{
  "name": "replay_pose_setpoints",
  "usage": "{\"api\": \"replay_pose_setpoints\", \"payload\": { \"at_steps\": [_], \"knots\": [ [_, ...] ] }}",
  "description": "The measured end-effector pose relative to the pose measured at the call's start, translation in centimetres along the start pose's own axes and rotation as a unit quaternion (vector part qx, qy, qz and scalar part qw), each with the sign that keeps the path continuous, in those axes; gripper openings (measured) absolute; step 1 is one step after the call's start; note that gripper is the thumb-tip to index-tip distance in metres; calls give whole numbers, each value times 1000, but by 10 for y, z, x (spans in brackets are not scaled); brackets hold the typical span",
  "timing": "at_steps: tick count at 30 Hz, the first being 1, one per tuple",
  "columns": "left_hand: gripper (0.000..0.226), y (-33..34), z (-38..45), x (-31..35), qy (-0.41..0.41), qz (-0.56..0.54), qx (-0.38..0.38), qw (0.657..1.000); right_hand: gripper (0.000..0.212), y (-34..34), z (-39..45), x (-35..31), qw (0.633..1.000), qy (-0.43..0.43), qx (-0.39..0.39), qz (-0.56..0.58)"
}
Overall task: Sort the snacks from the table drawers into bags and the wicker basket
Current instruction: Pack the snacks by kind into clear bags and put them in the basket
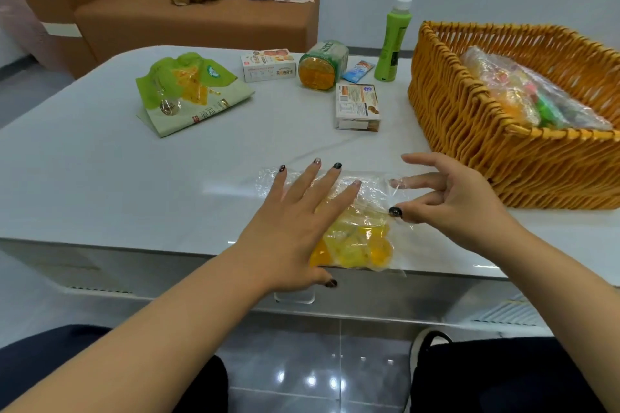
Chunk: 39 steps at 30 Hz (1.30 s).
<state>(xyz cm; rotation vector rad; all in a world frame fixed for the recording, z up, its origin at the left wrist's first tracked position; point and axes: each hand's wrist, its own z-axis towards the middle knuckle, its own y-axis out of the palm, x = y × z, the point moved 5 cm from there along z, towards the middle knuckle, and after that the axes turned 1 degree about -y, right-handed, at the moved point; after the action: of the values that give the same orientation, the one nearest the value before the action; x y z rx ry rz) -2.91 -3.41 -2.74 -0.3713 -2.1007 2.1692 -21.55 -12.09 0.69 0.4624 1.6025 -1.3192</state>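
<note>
Near table edge: clear plastic bag (355, 238) lies flat, yellow & orange snacks inside, bottom end at the front rim.
Left hand (295, 228): fingers straight & spread, palm pressing flat on the bag.
Right hand (459, 198): fingers loosely bent over bag's right side; thumb & a fingertip touch the crinkly film, no firm grasp.
Wicker basket (469, 111): right side of table, woven orange-tan, w/ divider; holds filled clear bags of mixed-colour snacks.
Table (100, 178): glossy white top, rounded corners.
Far side: green pouch (188, 90), two small boxes (357, 107), round pack (322, 65), green bottle (392, 40) upright.
Room to move: bare tabletop left of bag.
</note>
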Motion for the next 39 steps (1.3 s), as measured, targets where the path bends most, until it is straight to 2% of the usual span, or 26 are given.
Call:
{"api": "replay_pose_setpoints", "payload": {
  "at_steps": [2, 4, 6, 8, 10, 13, 16, 20, 22, 24, 27, 30, 32, 33, 35, 36, 39],
  "knots": [
    [115, 3, -2, -1, 13, 7, 54, 998, 70, -6, -1, -3, 997, -8, 2, -76],
    [113, 8, -4, 0, 13, 16, 68, 997, 69, -12, -2, -7, 984, -29, 4, -178],
    [112, 12, -5, 2, 11, 28, 84, 996, 60, -18, 0, -15, 973, -56, 57, -218],
    [112, 12, -5, 4, 10, 41, 97, 994, 47, -21, 4, -30, 964, -90, 145, -206],
    [113, 12, -5, 5, 10, 51, 100, 994, 38, -7, 11, -48, 955, -132, 195, -179],
    [110, 13, -3, 5, 5, 52, 88, 995, 38, 39, 21, -57, 961, -164, 176, -135],
    [100, 13, -4, 5, 6, 40, 89, 995, 41, 81, 27, -35, 979, -95, 114, -142],
    [88, 14, -8, 5, -30, 11, 111, 993, 46, 87, 31, -17, 977, -64, 131, -153],
    [90, 17, -10, 3, -59, -28, 108, 992, 51, 84, 33, -10, 979, -28, 145, -140],
    [102, 18, -11, -1, -91, -101, 91, 987, 53, 83, 34, 1, 986, 32, 134, -99],
    [127, 19, -12, -6, -148, -237, 39, 959, 51, 83, 38, 10, 991, 70, 108, -36],
    [134, 12, -9, -10, -203, -363, -1, 910, 44, 83, 40, 11, 991, 73, 114, -12],
    [125, 8, -6, -14, -237, -455, 16, 858, 39, 82, 41, 13, 989, 83, 121, 11],
    [113, 10, -4, -16, -253, -475, 30, 843, 38, 82, 41, 14, 988, 88, 124, 24],
    [87, 17, -3, -20, -288, -474, 60, 830, 36, 82, 41, 15, 986, 96, 128, 38],
    [81, 20, -4, -22, -305, -475, 74, 822, 36, 82, 40, 15, 986, 100, 128, 43],
    [84, 29, -8, -25, -342, -518, 97, 778, 35, 80, 39, 20, 981, 114, 139, 68]
  ]
}}
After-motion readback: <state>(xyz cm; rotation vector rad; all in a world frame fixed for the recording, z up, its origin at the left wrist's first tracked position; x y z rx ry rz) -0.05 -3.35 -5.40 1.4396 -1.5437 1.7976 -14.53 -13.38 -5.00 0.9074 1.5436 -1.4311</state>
